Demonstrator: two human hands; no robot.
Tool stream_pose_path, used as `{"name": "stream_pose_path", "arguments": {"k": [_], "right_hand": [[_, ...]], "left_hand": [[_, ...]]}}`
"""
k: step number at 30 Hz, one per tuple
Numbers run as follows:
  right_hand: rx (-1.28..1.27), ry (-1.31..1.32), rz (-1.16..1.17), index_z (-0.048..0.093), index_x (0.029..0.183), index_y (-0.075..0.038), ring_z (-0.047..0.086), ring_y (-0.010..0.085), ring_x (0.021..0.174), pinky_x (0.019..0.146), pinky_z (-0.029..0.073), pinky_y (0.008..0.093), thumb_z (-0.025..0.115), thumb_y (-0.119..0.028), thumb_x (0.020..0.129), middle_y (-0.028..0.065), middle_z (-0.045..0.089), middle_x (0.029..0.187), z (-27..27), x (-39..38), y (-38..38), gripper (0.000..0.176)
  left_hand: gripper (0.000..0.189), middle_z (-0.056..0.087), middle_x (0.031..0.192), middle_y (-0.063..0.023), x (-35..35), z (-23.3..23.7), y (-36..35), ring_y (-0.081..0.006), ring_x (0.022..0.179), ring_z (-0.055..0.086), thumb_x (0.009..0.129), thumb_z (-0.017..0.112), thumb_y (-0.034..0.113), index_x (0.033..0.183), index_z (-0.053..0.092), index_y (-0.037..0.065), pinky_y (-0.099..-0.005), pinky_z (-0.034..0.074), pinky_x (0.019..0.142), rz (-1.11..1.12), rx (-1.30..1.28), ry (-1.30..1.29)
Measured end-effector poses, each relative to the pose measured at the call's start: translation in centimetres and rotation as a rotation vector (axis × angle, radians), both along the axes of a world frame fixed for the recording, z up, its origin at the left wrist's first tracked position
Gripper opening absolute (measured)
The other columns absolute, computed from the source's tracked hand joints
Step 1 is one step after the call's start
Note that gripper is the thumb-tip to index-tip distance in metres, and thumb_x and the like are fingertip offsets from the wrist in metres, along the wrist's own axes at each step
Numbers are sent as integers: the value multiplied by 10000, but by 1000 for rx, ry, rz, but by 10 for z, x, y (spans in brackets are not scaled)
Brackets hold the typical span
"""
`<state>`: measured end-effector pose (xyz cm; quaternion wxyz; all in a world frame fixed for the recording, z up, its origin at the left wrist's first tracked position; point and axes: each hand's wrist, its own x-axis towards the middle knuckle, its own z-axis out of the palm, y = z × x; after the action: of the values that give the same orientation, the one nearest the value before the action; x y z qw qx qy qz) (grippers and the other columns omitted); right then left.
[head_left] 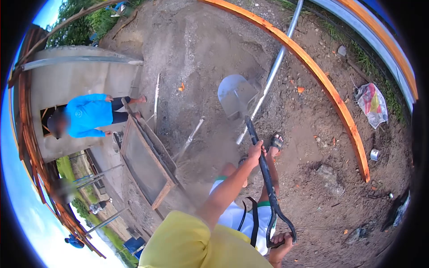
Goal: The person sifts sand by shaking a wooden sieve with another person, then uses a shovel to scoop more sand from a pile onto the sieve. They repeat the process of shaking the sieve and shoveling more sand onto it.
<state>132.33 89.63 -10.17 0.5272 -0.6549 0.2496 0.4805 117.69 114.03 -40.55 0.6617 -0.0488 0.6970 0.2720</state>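
Note:
A shovel with a metal blade (232, 91) and a black shaft (269, 185) reaches from near my body out over the ground. My left hand (254, 152) is wrapped round the shaft, partway towards the blade. At the near end, my right hand (281, 245) grips the handle. The blade lies by a long metal pipe (279, 60), with some greyish material or dust around it. My sandalled foot (276, 143) is beside the shaft.
A person in a blue top (91, 115) stands at the left beside a wood-framed screen (143, 158). A long orange beam (313, 67) curves across the right. Farther right lie a plastic bag (372, 105) and a can (374, 154). A short pole (192, 136) stands left of the shovel.

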Motion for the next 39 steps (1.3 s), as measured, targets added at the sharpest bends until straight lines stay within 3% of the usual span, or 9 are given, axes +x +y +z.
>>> {"name": "stream_pose_path", "arguments": {"k": [6, 7, 10, 13, 16, 23, 27, 33, 39], "right_hand": [[-90, -17, 61, 418, 821, -84, 382, 112, 488, 458, 375, 284, 505, -161, 875, 9, 370, 589, -35, -21, 105, 128], [-103, 34, 60, 583, 767, -22, 481, 165, 450, 385, 369, 305, 604, -249, 818, 74, 546, 586, -49, -23, 104, 233], [-93, 31, 7, 427, 758, -56, 417, 140, 464, 455, 399, 295, 551, -131, 836, 35, 406, 572, -87, -82, 209, 165], [5, 45, 105, 433, 811, -71, 386, 115, 474, 459, 382, 282, 545, -117, 863, 11, 376, 588, -199, -179, 363, 131], [167, 2, 167, 451, 808, -61, 400, 120, 476, 467, 381, 285, 546, -141, 877, 14, 392, 593, -282, -202, 466, 142], [117, -57, 133, 415, 1063, -45, 459, 113, 467, 450, 430, 270, 527, -85, 896, 34, 446, 579, -424, -170, 400, 206], [-56, -108, 158, 473, 936, -11, 475, 132, 459, 445, 441, 278, 529, -39, 886, 50, 474, 587, -472, -154, 375, 80], [-54, -240, 103, 485, 852, 2, 453, 132, 420, 401, 400, 265, 537, -53, 873, 56, 465, 560, -408, -170, 349, 79], [-264, -308, 138, 473, 710, -28, 423, 129, 405, 383, 369, 282, 549, -176, 869, 36, 418, 528, -347, -95, 273, 230]], "left_hand": [[264, 508, 630, -19, -28, -47, 90, -127, 485, 509, 906, 605, 277, 770, 500, 76, -302, 457, 420, 22, -40, 46], [264, 507, 629, -19, -39, -53, 111, -128, 485, 508, 906, 605, 276, 771, 500, 75, -305, 454, 419, 14, -45, 57], [255, 499, 612, -24, -88, -88, 195, -144, 477, 499, 912, 598, 263, 765, 509, 74, -316, 453, 435, -21, -104, 90], [288, 452, 561, -22, -202, -222, 345, -161, 469, 468, 925, 526, 257, 696, 490, 86, -312, 432, 442, -143, -67, 106], [239, 440, 596, -35, -240, -279, 465, -161, 485, 448, 922, 494, 216, 727, 443, 87, -328, 455, 469, -157, -56, 115], [177, 465, 637, -46, -226, -342, 443, -167, 531, 478, 921, 514, 151, 784, 466, 49, -296, 475, 505, -76, 41, 172], [148, 502, 685, -52, -224, -384, 416, -156, 541, 490, 907, 537, 144, 805, 493, 45, -306, 485, 530, -3, 142, 133], [188, 502, 665, -54, -234, -372, 374, -164, 536, 507, 901, 556, 164, 780, 496, 33, -311, 473, 498, -47, 68, 167], [161, 513, 650, -48, -150, -318, 271, -168, 536, 515, 880, 581, 174, 788, 520, 57, -312, 478, 509, -72, -2, 91]]}}
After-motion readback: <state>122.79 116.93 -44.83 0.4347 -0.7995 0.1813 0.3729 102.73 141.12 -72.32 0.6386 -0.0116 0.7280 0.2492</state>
